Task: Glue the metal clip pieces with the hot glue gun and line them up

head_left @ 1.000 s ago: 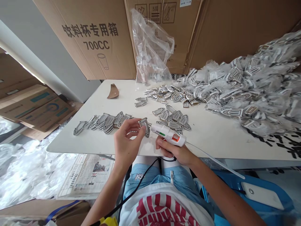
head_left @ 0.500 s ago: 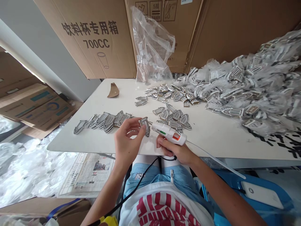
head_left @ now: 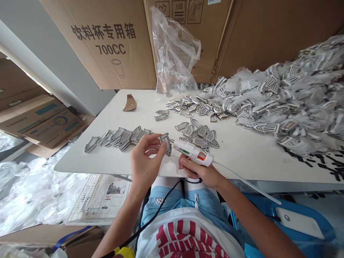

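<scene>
Pinching one grey, frame-shaped piece [head_left: 167, 147] between thumb and fingers, the left hand [head_left: 146, 163] holds it tilted above the table's near edge; its surface looks hard and metallic, with raised rims and a tapered end. Fingers of the right hand [head_left: 202, 172] are wrapped around one smooth white plastic glue gun [head_left: 193, 153], whose thin nozzle points at the piece; whether the two touch, I cannot tell. One slender, translucent glue stick [head_left: 248, 182] trails from the gun's rear. Just beyond the gun lies a loose cluster [head_left: 200, 132] of roughly eight similar pieces, and left of it an overlapping row [head_left: 118, 139], stacked too tightly to count. Farther back, two pieces [head_left: 161, 115] lie beside a jumbled heap [head_left: 196, 106], also uncountable. All rest on one smooth white table [head_left: 147, 166] with a rounded corner. To the right rises a big mound [head_left: 285, 95] of many pieces in crinkled clear plastic, with small flat black strips [head_left: 319, 159] scattered near its foot. One curved brown cardboard scrap [head_left: 130, 103] sits at the far left, and one wrinkled transparent bag [head_left: 172, 53] hangs against a printed corrugated carton [head_left: 107, 68].
</scene>
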{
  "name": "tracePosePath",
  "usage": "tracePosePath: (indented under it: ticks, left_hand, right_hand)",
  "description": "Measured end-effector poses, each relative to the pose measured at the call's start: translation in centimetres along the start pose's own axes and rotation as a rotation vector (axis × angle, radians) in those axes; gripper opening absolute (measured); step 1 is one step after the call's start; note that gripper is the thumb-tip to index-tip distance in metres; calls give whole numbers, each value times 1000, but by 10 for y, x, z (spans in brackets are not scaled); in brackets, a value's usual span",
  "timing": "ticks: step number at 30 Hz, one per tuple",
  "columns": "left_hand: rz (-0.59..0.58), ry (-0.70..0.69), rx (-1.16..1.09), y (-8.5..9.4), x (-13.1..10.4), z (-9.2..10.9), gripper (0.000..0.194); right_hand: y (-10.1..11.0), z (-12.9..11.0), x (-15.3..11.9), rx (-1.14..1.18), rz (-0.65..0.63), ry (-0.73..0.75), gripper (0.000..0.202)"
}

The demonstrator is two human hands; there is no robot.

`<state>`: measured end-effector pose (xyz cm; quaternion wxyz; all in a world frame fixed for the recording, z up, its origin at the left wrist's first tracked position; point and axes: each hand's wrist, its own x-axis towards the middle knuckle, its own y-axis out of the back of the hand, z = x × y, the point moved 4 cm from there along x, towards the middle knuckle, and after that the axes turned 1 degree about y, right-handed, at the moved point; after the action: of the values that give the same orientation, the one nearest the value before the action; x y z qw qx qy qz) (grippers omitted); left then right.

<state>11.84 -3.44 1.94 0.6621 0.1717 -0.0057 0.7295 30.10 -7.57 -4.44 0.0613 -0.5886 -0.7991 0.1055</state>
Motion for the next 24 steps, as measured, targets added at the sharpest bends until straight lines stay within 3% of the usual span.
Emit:
tracePosePath:
  ticks: [24]
  left_hand:
    - [-7, 7, -25, -1, 0, -2, 29]
  right_hand:
    - [0, 1, 0, 5, -8, 8, 35]
